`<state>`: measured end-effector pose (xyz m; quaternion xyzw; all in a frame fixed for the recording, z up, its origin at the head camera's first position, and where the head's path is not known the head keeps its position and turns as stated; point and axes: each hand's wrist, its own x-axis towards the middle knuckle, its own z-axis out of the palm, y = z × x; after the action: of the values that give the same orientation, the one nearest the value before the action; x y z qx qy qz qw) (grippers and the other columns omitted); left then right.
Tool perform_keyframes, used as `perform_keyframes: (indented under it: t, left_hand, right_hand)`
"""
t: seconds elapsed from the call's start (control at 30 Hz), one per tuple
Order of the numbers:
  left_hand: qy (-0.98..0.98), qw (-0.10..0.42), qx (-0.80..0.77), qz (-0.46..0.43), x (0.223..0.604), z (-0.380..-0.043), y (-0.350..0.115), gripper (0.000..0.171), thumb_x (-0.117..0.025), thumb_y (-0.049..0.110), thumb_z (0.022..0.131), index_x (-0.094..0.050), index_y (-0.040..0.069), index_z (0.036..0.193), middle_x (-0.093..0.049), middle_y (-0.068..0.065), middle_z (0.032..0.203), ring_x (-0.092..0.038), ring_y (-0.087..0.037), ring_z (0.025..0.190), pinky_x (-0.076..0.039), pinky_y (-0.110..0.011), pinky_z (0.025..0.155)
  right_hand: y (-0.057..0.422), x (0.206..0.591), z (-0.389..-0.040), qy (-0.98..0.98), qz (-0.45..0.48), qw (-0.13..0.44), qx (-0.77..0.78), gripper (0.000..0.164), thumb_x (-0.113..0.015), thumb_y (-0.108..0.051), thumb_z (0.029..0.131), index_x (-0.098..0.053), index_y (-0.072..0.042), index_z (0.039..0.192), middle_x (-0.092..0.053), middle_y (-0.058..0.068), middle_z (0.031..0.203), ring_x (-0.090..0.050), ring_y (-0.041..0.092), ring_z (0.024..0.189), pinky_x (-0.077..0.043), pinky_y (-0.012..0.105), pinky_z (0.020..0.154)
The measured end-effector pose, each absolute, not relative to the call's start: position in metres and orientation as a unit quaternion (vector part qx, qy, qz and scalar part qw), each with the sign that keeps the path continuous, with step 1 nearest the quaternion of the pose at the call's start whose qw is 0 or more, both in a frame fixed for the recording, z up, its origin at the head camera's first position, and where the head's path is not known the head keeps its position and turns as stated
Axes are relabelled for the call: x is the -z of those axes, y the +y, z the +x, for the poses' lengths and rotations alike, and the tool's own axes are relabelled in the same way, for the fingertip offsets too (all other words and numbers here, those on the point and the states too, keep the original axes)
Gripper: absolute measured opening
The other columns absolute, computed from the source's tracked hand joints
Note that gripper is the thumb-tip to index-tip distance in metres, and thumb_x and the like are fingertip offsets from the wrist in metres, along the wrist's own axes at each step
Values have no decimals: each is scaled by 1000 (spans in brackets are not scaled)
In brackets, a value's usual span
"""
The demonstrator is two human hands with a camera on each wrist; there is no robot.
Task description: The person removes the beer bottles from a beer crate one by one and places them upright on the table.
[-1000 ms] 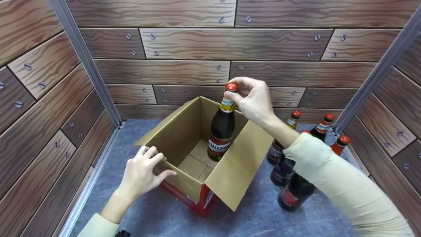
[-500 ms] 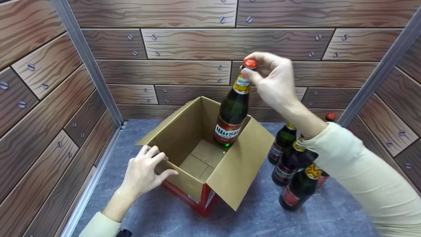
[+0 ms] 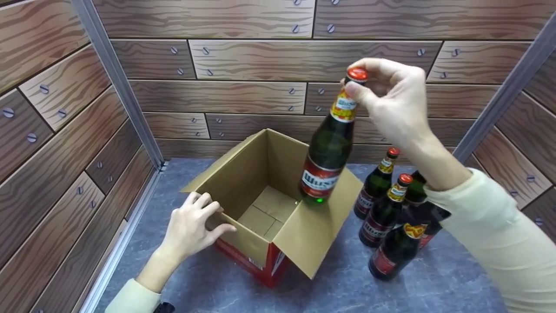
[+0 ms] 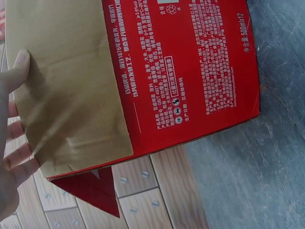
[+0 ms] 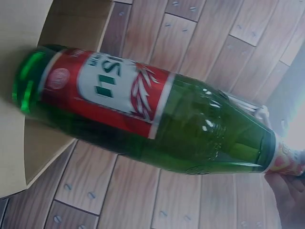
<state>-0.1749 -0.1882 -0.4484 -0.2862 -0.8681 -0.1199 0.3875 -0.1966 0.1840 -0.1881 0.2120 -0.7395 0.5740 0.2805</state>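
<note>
My right hand (image 3: 397, 100) grips a green glass beer bottle (image 3: 328, 150) by the neck, just under its red cap. The bottle leans, its base lower left, and overlaps the right flap of an open cardboard box (image 3: 256, 252). In the right wrist view the bottle's red and white label (image 5: 107, 88) shows, with the box behind its base. My left hand (image 3: 191, 230) holds the box's near left edge, fingers curled over it. The left wrist view has the thumb and fingertips on the folded-down brown flap (image 4: 71, 95). Bare cardboard shows on the box floor (image 3: 265, 211).
Right of the box stand several more beer bottles, among them a front one (image 3: 393, 254), a middle one (image 3: 382, 217) and a rear one (image 3: 373, 187). My right sleeve partly hides others. Wood-patterned walls (image 3: 243, 95) enclose the grey tabletop (image 3: 173, 287).
My right hand has lifted the bottle from inside the box, up and to the right, until its base is over the right flap. The left hand stays on the box edge.
</note>
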Motion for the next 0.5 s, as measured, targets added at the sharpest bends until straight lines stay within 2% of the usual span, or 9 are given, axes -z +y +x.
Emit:
perform_keyframes:
  t: [0.2, 0.4, 0.5]
  left_hand:
    - [-871, 384, 121, -281, 449, -174, -188, 50, -84, 66, 73, -69, 20, 86, -58, 3, 84, -62, -22, 86, -47, -34, 39]
    - [-869, 386, 122, -285, 448, -174, -187, 50, -85, 65, 72, -69, 19, 88, -58, 2, 84, -62, -23, 86, -47, -34, 39]
    - [-869, 387, 123, -285, 448, -174, -187, 51, -85, 64, 73, -69, 19, 88, -58, 1, 84, -62, -23, 85, -47, -35, 39]
  right_hand:
    - [200, 199, -172, -760, 195, 280, -553, 23, -76, 12, 86, -78, -1, 105, -82, -8, 91, -80, 12, 83, -63, 22, 80]
    - [220, 222, -144, -723, 192, 299, -592, 24, -77, 17, 82, -77, 8, 104, -83, 5, 89, -80, 13, 79, -62, 20, 75]
    - [230, 235, -130, -706, 211, 314, -598, 25, -78, 19, 80, -75, 12, 104, -83, 7, 88, -80, 12, 78, -62, 20, 74]
